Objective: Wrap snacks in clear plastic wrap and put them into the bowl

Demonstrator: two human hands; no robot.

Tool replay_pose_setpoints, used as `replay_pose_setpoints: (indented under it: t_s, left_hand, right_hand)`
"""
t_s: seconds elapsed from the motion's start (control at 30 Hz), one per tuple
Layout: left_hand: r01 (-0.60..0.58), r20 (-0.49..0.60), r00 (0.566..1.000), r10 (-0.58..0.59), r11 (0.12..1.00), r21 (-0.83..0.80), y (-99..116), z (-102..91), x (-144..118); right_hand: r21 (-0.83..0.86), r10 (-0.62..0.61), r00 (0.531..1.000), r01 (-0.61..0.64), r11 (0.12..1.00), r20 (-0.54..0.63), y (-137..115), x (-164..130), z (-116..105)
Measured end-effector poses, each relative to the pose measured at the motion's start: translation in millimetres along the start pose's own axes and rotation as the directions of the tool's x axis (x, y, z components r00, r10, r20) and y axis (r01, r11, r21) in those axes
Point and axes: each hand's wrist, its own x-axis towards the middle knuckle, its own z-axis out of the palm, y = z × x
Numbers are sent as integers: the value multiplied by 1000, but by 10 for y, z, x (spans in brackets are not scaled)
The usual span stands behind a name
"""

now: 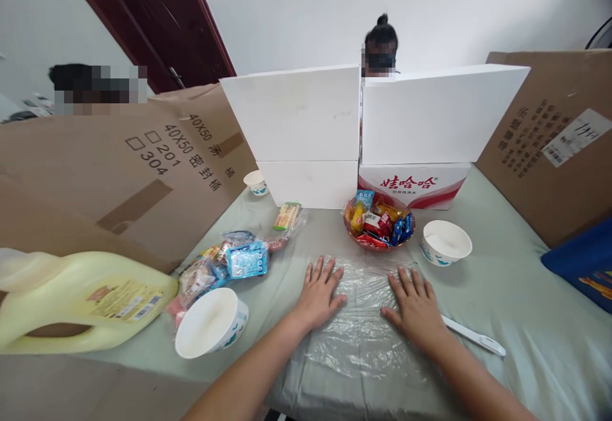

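A clear plastic bag or sheet [363, 338] lies spread and wrinkled on the cloth-covered table. My left hand [319, 296] rests flat near its upper left, fingers apart. On its right side my right hand [415, 306] lies palm down, fingers also spread. Just beyond them stands a red bowl [380, 247] full of wrapped snacks [377, 220]. Right of that is a white paper bowl [445, 242] with something white inside. Partly hidden by my right forearm, a white plastic stick-like tool [475, 337] lies on the cloth.
Left of my hands are a tilted paper bowl [210, 325], a pile of packaged snacks [229, 258] and a yellow jug [90, 300] on its side. Cardboard panels [124, 172] and white boxes [306, 121] wall the table. A blue container [581, 261] is at right. Two people sit behind.
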Motion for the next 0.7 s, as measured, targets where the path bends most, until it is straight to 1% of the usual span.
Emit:
replay_pose_setpoints:
  t_s: [0.07,0.13,0.17,0.2,0.23,0.27,0.3,0.33,0.37,0.43,0.5,0.6,0.67,0.7]
  left_hand:
    - [-31,-93,995,25,998,-60,20,-101,-117]
    - [-119,-182,979,93,983,-140,37,-231,-302]
    - [-175,-189,972,140,968,-180,38,-296,-414]
    - [-222,-156,969,190,950,-218,33,-354,-532]
    - [-256,-90,966,241,934,-248,21,-401,-651]
    - [-273,-14,960,279,925,-265,2,-432,-766]
    - [-274,63,952,301,923,-270,-20,-448,-871]
    - [-262,126,945,303,928,-263,-43,-448,-965]
    - [-242,172,942,289,937,-250,-64,-439,-1045]
    - [-211,216,940,263,948,-237,-87,-410,-1163]
    - [-219,207,939,276,940,-262,-74,-401,-1231]
    - [-249,147,938,313,906,-341,-11,-466,-1260]
    - [-203,145,948,283,889,-411,23,-548,-1243]
    - [-150,171,954,248,884,-442,30,-591,-1223]
  right_hand:
    - [51,-36,998,39,998,-58,93,-111,-142]
    - [122,-149,983,161,979,-107,199,-298,-273]
    - [158,-227,968,242,957,-109,248,-415,-321]
    - [192,-311,946,324,926,-95,290,-542,-350]
    - [223,-391,918,396,891,-67,321,-671,-359]
    - [250,-454,890,448,859,-36,341,-794,-348]
    - [270,-491,871,475,837,-12,349,-906,-321]
    - [286,-503,864,480,829,6,346,-1000,-284]
    - [300,-496,868,468,831,18,333,-1076,-245]
    - [334,-453,891,417,845,34,285,-1172,-190]
    - [378,-425,904,376,846,52,223,-1210,-200]
    - [443,-414,909,353,824,47,155,-1216,-320]
    - [493,-402,915,336,803,29,145,-1212,-413]
    - [528,-385,922,315,789,26,150,-1208,-450]
